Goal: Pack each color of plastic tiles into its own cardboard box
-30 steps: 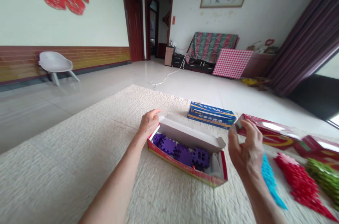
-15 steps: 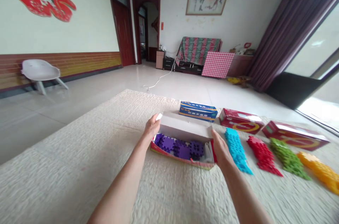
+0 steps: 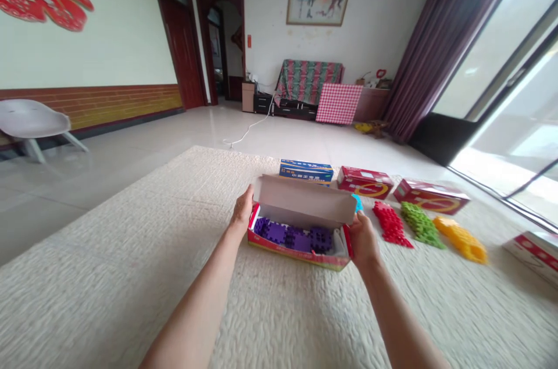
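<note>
The left hand (image 3: 243,206) and the right hand (image 3: 364,239) hold the box (image 3: 293,254) at its two ends, fingers partly closed on its edges; purple pieces (image 3: 300,237) lie inside.

"What can you count?"
"Left hand (image 3: 243,207), right hand (image 3: 364,239), that's two hands! One open box (image 3: 296,254)"
"And then?"
"Blue pile (image 3: 357,203), red pile (image 3: 392,225), green pile (image 3: 421,224), yellow pile (image 3: 460,239): four! One chair (image 3: 32,119) too"

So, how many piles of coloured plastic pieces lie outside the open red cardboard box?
4: a blue pile, partly hidden behind the raised cardboard flap; then, rightwards, a red pile, a green pile and a yellow pile. More may be hidden there.
</note>
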### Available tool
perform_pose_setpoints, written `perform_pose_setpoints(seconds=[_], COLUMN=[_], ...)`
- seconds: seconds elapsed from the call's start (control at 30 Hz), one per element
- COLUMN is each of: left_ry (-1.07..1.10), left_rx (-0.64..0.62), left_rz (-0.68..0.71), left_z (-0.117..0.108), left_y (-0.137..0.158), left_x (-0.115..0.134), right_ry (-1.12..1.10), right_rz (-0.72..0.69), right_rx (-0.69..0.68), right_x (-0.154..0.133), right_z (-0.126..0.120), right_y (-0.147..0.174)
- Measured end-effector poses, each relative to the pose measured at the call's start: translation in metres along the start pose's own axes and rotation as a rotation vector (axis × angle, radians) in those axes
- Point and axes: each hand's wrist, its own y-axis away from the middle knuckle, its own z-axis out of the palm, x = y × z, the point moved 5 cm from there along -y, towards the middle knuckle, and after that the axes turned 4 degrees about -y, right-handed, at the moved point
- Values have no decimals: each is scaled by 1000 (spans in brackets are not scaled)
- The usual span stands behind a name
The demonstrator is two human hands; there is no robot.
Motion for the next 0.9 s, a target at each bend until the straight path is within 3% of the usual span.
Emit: perform_pose_setpoints(seconds=[0.1, 0.27, 0.33, 0.37, 0.43, 0.53, 0.6, 0.73, 0.9], left_ry=[90, 4, -9, -5, 3, 23, -22, -354, -521], left_rx=[-24, -115, -141, -154, -192, -255, -266, -267, -461], left_rz=[-12, 51, 57, 61, 80, 109, 161, 367, 609], left_z=[5, 9, 8, 7, 10, 17, 20, 26, 51], left_y=[5, 6, 3, 1, -5, -19, -30, -40, -25], left_x=[2, 10, 9, 9, 7, 5, 7, 24, 44], right_ry=[41, 375, 435, 497, 697, 1040, 1216, 1403, 1462], right_rz=[-21, -310, -441, -511, -592, -515, -447, -368, -301], right_rx=[37, 393, 409, 348, 70, -468, -691, -831, -922], right_x=[-2, -23, -37, -45, -55, -48, -38, -21, -9], right_z=[-6, -32, -31, -24, 3, 50, 69, 77, 78], right_y=[6, 13, 18, 22, 27, 33, 34, 25, 18])
